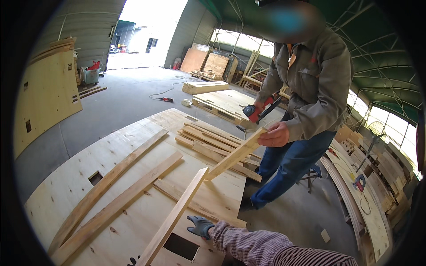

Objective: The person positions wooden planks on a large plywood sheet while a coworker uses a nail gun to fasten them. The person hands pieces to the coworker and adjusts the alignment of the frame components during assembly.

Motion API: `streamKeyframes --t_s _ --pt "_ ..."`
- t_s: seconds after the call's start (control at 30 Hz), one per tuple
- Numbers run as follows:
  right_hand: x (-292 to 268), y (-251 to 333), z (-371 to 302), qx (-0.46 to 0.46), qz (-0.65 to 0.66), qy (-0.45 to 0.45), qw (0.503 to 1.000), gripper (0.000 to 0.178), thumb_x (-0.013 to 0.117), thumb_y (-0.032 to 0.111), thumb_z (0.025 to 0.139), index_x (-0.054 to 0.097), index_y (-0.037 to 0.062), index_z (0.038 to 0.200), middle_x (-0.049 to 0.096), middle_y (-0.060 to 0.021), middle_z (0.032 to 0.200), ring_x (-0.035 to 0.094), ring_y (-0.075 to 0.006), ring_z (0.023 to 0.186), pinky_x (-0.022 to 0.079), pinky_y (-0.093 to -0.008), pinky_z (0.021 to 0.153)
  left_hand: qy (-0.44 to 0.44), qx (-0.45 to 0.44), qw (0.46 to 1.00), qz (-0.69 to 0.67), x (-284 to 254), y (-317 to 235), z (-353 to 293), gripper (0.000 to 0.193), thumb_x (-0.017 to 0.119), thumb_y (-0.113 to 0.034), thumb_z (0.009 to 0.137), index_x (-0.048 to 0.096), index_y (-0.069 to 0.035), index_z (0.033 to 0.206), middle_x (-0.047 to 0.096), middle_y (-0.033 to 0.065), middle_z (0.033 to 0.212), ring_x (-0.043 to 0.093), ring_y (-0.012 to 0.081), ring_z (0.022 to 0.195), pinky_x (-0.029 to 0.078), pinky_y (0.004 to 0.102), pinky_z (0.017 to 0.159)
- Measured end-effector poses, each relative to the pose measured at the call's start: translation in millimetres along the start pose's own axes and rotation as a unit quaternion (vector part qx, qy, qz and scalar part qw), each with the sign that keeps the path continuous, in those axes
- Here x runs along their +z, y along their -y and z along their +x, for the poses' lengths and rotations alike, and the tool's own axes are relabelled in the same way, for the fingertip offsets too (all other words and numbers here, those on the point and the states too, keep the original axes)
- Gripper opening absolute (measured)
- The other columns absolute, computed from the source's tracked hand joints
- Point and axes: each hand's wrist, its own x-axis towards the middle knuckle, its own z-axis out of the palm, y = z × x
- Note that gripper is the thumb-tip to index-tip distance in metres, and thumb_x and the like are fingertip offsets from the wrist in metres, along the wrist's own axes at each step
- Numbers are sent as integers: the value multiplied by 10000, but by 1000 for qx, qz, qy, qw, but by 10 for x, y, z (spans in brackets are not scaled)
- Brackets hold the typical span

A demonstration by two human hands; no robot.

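Note:
A long narrow wooden board (177,213) slants up from the lower edge of the view, its far end meeting a second board (237,154) in a co-worker's hand (274,134). Dark gloved fingertips of my left hand (133,261) curl at the near end of the first board; the rest of that hand is cut off. My right hand (202,227), in a grey-blue glove, is open beside this board, fingers stretched leftward and holding nothing. Below it is a rectangular cutout (181,246) in the plywood sheet (120,217). The co-worker's other hand grips a red and black nail gun (257,111).
Two long boards (106,181) (120,208) and a stack of shorter boards (213,141) lie on the plywood. The co-worker stands at its right side. Behind is a pallet (226,104) with stacked lumber (205,87). A corded red tool (166,99) rests on the floor. Another workbench (372,213) curves along the right.

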Motion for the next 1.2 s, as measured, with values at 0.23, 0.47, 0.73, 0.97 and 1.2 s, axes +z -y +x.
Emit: streamKeyframes --t_s 0.23,0.47,0.73,0.97,1.2 --pt "-438 93 -253 -26 562 27 826 616 476 417 897 265 129 1398 429 -127 1344 428 -258 1209 340 -379 1009 -20 22 999 42 -114 -22 55 419 564 -254 849 544 1 1181 618 192 1050 613 277 906 511 373 821" --pt "-662 428 -315 101 772 69 624 581 470 500 893 353 148 1340 498 -101 1265 486 -242 1140 381 -412 972 -39 13 998 45 -175 -31 82 418 552 -231 850 528 14 1188 600 227 1070 601 316 951 502 400 859" --pt "-604 415 -260 74 744 100 656 467 564 458 860 490 162 1213 567 -42 1151 544 -204 1028 438 -395 904 -37 -20 999 13 -239 -37 75 405 555 -219 848 526 11 1181 581 258 1092 585 341 981 496 409 869" --pt "-543 416 -168 87 733 92 668 467 592 444 849 489 130 1179 570 -53 1074 563 -197 952 468 -352 856 -41 11 998 43 -232 -6 65 417 550 -240 850 523 -1 1190 579 259 1101 599 337 935 509 396 816" --pt "-469 410 -89 77 739 96 663 489 622 468 821 489 136 1155 570 -35 1019 575 -180 881 493 -333 805 -48 -7 998 38 -140 -31 4 441 544 -261 854 509 -6 1212 582 242 1114 609 317 918 520 371 785"
